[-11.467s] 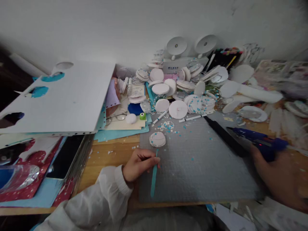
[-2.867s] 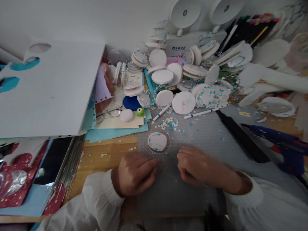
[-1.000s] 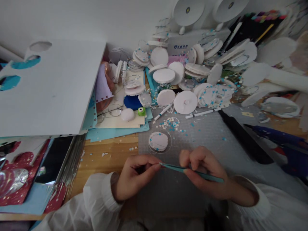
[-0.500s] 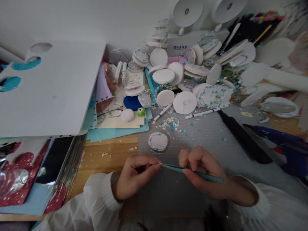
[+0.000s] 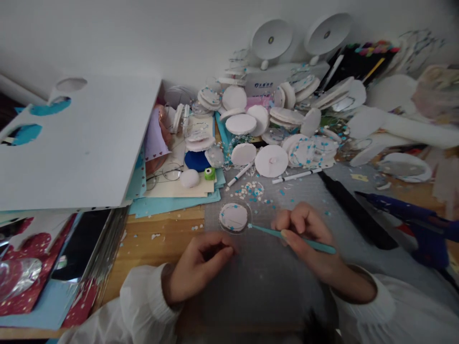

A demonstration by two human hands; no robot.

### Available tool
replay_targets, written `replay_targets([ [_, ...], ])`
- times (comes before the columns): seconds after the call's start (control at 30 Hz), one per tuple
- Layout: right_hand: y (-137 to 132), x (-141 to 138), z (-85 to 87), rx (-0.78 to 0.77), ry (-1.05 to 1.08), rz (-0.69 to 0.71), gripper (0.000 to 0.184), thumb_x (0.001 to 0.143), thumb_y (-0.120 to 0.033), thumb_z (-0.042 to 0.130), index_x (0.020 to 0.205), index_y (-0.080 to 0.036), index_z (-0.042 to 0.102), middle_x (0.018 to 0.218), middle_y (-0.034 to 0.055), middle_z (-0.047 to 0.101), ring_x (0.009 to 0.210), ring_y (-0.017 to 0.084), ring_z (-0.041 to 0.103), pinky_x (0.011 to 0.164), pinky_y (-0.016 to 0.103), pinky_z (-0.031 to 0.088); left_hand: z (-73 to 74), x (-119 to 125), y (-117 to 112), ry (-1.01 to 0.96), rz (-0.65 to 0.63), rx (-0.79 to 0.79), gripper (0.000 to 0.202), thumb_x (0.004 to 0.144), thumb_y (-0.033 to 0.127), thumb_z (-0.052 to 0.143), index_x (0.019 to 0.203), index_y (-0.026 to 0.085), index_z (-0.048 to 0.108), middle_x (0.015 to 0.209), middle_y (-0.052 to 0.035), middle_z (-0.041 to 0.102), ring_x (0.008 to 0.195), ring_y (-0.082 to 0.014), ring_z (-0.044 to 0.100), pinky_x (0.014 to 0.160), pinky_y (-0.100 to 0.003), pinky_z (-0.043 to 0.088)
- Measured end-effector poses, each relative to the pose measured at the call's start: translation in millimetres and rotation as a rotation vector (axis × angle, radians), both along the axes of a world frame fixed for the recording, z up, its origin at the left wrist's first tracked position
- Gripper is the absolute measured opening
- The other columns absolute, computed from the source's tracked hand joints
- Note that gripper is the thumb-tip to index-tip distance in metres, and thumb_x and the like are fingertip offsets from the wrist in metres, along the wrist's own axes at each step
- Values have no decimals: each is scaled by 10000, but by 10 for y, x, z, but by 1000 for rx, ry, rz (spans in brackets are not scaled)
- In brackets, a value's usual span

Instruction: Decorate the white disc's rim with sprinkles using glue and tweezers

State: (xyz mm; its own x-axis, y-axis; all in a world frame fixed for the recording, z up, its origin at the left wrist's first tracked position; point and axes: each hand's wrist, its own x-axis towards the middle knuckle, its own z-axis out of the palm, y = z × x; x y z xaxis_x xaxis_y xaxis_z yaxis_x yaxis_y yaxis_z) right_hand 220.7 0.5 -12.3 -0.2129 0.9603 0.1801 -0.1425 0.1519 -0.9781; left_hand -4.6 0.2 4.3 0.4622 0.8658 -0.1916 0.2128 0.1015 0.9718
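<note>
My right hand (image 5: 304,234) grips teal tweezers (image 5: 276,232) between thumb and fingers, points toward the left. A tiny pale star-shaped piece (image 5: 250,226) sits at the tweezer tips. It is close to the right edge of a white oval disc (image 5: 233,217), which lies flat inside a thin clear ring and has small blue and white pieces around its rim. Left of the tweezers, my left hand (image 5: 202,262) is curled, thumb and forefinger drawn together just below the disc. Whatever may be between those fingertips is too small and blurred to make out.
Loose blue and white stars (image 5: 251,191) are scattered on the grey mat (image 5: 265,291) behind the disc. Two white pens (image 5: 297,176) lie beyond. White discs (image 5: 271,161) crowd the back. A blue glue gun (image 5: 405,210) is at right, a large white board (image 5: 86,153) at left.
My right hand has carried the tweezers upward, away from my left fingertips, so their tips are now beside the disc. My left hand stays low, fingers still curled. The view has shifted slightly.
</note>
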Motion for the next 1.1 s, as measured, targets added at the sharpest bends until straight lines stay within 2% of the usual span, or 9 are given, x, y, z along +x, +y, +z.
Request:
replay_targets([
  [0.13, 37, 10, 23, 61, -19, -29, 217, 893, -193, 463, 767, -237, 293, 657, -41, 382, 586, 115, 356, 519, 249, 301, 8, 76, 33, -52, 41, -127, 252, 821, 359, 568, 885, 120, 617, 761, -35, 602, 551, -82, 478, 501, -196, 406],
  [0.23, 19, 3, 52, 206, -102, -97, 215, 878, -133, 447, 763, -234, 297, 681, -36, 389, 595, 109, 371, 517, 242, 318, 43, 132, 9, -69, 47, -145, 317, 814, 408, 570, 927, 117, 622, 783, -49, 619, 549, -87, 489, 517, -211, 407],
  [0.33, -36, -28, 111, 480, -287, -99, 224, 834, -62, 444, 778, -235, 313, 694, -31, 422, 614, 110, 416, 539, 252, 357, 132, 185, -80, -65, 11, -149, 385, 846, 473, 507, 869, 114, 643, 655, -23, 589, 498, -82, 450, 482, -203, 354],
  [0.47, -152, -141, 205, 1006, -661, 6, 208, 787, -28, 441, 770, -229, 394, 638, -26, 481, 599, 130, 424, 568, 293, 391, 255, 281, -231, -17, -17, -97, 480, 843, 525, 465, 586, 130, 560, 524, 10, 479, 523, -89, 418, 510, -212, 325],
  [0.6, -296, -259, 258, 1179, -766, -25, 207, 813, -35, 413, 742, -213, 488, 642, -16, 532, 618, 140, 448, 589, 304, 418, 270, 364, -316, 26, 73, -108, 478, 805, 503, 479, 483, 151, 454, 470, 36, 377, 487, -82, 346, 487, -225, 281],
  [0.73, -454, -234, 247, 1116, -860, -49, 214, 848, -61, 364, 766, -204, 501, 710, -9, 580, 637, 132, 499, 599, 297, 474, 243, 363, -359, 45, 141, -101, 437, 754, 456, 521, 448, 155, 443, 461, 43, 335, 481, -80, 301, 468, -234, 230],
  [0.87, -624, 101, 132, 973, -911, -166, 172, 805, -60, 441, 877, -193, 524, 808, 27, 619, 748, 163, 585, 682, 335, 521, 228, 247, -399, 3, 173, -47, 401, 770, 434, 515, 549, 112, 606, 473, 40, 359, 486, -81, 307, 480, -232, 229],
  [1.0, -813, 767, -41, 585, -922, -646, 115, 775, -167, 536, 859, -235, 495, 808, 74, 586, 742, 215, 608, 632, 384, 508, 158, 84, -399, -56, 163, -36, 446, 794, 465, 520, 522, 116, 575, 469, 41, 360, 475, -75, 312, 477, -225, 232],
  [1.1, -901, 1288, -135, 119, -697, -1057, 118, 681, -239, 596, 748, -261, 501, 692, 88, 575, 598, 211, 581, 557, 388, 479, 84, 12, -351, -67, 160, -25, 481, 788, 507, 532, 493, 127, 526, 466, 43, 358, 464, -72, 315, 462, -216, 230],
])
